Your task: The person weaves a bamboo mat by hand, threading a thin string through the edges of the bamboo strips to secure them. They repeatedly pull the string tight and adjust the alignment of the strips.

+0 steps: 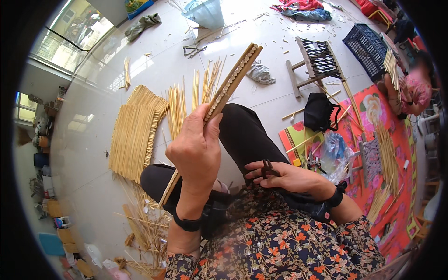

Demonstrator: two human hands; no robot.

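Note:
My left hand point(195, 142) is closed around a long, narrow bamboo strip point(233, 79) with a row of pale, bead-like bumps along it. The strip is held tilted, its upper end pointing away to the right and its lower end down by my left knee. Over my lap, my right hand point(287, 179) has bent fingers around a small dark two-pronged tool point(268, 169), whose exact kind I cannot make out. It is apart from the strip. Left of my knees lies a stack of bamboo-stick mats point(133, 135), with loose thin bamboo sticks point(177, 107) beside it.
More bamboo pieces point(144, 228) lie scattered at lower left. On the right are a wooden stool point(319, 58), a black bag point(319, 112), a red floral mat point(347, 112) and a dark plastic crate point(366, 51). Another person point(417, 88) sits at far right near a bamboo bundle.

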